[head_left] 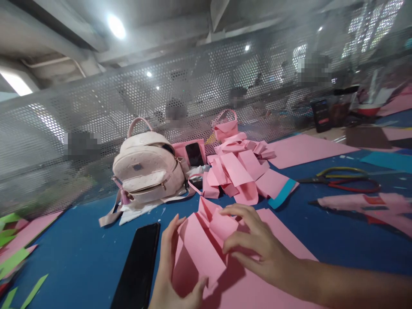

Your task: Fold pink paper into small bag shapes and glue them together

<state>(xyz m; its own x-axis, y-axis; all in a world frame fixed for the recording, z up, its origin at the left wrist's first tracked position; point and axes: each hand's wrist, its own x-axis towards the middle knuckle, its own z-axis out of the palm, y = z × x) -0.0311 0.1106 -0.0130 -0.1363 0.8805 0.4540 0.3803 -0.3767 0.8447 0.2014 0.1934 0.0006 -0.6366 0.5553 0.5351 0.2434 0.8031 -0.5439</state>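
A folded pink paper piece stands on a flat pink sheet near the table's front edge. My left hand cups the folded piece from the left, thumb under its lower edge and fingers up along its side. My right hand presses on its right side, fingers curled over the folds. A black phone lies just left of my left hand.
A pink backpack and a pile of folded pink paper pieces sit farther back on the blue table. Scissors lie at right, green paper scraps at left. A perforated metal screen runs behind.
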